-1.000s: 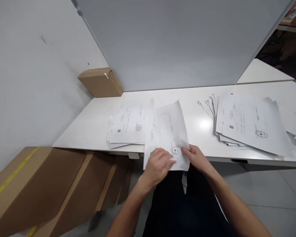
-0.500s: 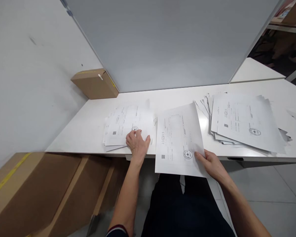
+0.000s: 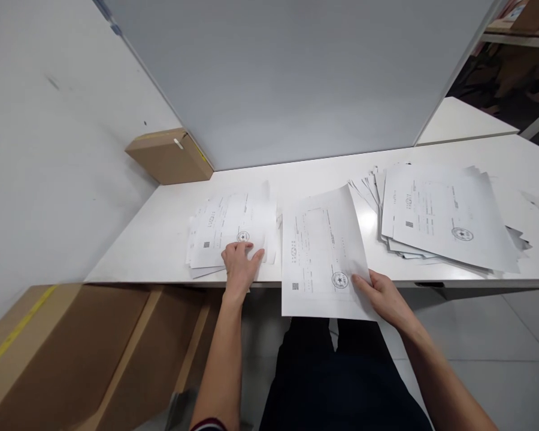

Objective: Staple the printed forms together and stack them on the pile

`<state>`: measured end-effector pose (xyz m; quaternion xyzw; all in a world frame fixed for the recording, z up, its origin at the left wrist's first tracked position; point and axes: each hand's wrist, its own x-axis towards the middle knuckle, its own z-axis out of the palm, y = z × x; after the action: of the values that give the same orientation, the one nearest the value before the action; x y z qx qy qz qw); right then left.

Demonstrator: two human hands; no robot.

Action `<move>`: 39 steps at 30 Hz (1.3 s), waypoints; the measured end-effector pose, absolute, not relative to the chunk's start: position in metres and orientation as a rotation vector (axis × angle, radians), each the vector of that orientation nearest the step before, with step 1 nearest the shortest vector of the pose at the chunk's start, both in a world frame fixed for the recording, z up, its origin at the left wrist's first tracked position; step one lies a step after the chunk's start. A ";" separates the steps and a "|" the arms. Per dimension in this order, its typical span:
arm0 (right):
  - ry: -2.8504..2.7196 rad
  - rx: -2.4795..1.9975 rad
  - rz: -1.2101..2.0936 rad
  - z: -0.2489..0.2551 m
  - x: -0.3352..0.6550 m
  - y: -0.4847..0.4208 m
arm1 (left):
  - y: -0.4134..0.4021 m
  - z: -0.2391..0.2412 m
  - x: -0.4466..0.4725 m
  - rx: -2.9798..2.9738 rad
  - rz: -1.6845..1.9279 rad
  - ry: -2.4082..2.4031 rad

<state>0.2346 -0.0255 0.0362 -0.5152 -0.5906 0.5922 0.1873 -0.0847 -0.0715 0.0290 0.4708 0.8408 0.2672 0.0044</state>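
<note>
Plain white desk [image 3: 161, 239] here, brown cardboard box [image 3: 173, 160] sitting in the back left corner, a loose stack of stamped printouts [image 3: 222, 218] toward the front left, and a messier, kinda fanned-out paper pile [image 3: 431, 209] on the right.

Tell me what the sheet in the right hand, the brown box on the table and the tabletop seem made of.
Printed sheet: matte white paper, by its thin, gently curving edge. Brown box: likely matte cardboard, from its plain faces and folded edges. Tabletop: glossy white, perhaps laminate; it shows a bright reflection.
</note>
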 end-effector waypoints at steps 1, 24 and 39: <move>-1.655 -1.450 1.675 0.037 0.234 -0.026 | -0.074 0.030 -0.085 1.566 0.806 2.586; -1.477 -1.450 1.692 0.046 0.233 -0.039 | -0.101 0.055 0.079 2.149 1.097 1.519; -1.815 -1.301 1.352 0.074 0.280 -0.014 | -0.066 0.045 0.010 1.080 1.464 1.911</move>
<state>0.2803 -0.0143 0.0740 -0.4810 -0.6709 0.4996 0.2624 0.0096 -0.0663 0.0454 0.3965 0.7015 0.5373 0.2491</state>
